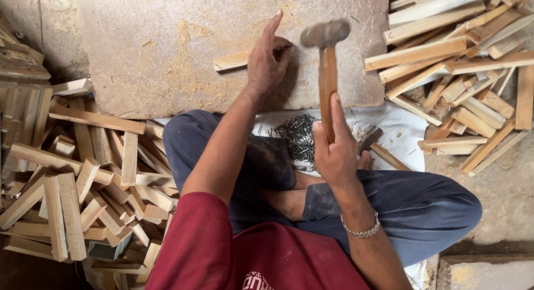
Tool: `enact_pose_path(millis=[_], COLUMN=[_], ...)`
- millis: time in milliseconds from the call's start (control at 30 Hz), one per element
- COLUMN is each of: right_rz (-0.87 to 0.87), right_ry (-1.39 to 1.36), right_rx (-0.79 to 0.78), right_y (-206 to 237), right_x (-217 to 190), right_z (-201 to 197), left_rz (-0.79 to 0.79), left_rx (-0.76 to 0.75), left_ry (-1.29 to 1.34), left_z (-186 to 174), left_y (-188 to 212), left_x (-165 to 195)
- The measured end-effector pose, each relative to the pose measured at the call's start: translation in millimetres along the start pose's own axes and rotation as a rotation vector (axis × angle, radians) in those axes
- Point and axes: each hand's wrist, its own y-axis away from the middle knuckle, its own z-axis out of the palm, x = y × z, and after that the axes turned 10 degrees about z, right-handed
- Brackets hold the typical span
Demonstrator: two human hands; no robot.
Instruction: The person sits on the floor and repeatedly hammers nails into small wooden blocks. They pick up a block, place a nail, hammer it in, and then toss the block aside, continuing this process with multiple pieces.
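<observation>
The left hand's (268,62) fingers pinch down at the end of a short wood strip (232,61), index raised clear, steadying it flat on the stone slab (167,45). The right hand's (334,151) fingers wrap the hammer (326,67) low on its handle, head lifted just beside the strip. Nails (300,135) lie heaped on the white cloth (395,129) near the knees, wood offcuts (83,179) piled on both sides.

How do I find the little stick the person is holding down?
Look at the big flat stone slab in front of the person. The left hand presses on one short wooden stick there, near the raised hammer. It lies alone on the slab, unlike the sticks heaped either side.
</observation>
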Motion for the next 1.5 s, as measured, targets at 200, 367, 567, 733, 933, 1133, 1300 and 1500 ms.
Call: enact_pose_path(millis=[200,367,567,733,933,1133,1300,1500], right_rz=[0.212,0.337,-0.212,-0.003,0.25,0.857,0.935,0.984], right_ry=[0.174,0.129,0.015,0.148,0.117,-0.788,-1.25,-1.377], right_rx=[-0.167,-0.248,0.121,-0.076,-0.223,-0.413,-0.465,-0.474], right_y=[-37.7,-39.4,-18.4,-24.2,-4.8,60.4,72.8,74.5], right_x=[-25.3,-28.1,-0.5,9.9,16.5,26.5,42.2,42.7], right_z=[9.3,1.9,4.2,35.4,13.4,0.6,-7.6,7.6], left_rz=[-0.012,-0.001,-0.077,-0.033,0.029,-0.053,0.029,-0.195], left_rx=[0.004,0.0,0.052,0.088,0.11,0.034,-0.208,-0.448], left_ry=[0.01,0.036,0.1,0.098,0.096,0.187,-0.09,-0.387], left_z=[0.7,-1.9,-8.4,-5.9,-3.3,-11.9,-65.1,-109.3], left_y=[-2.9,-1.9,-1.0,-1.8,-3.6,-5.9,-7.9,-1.4], left_x=[-1.8,-1.5,3.1,1.9,-6.0,-1.1,8.8,36.7])
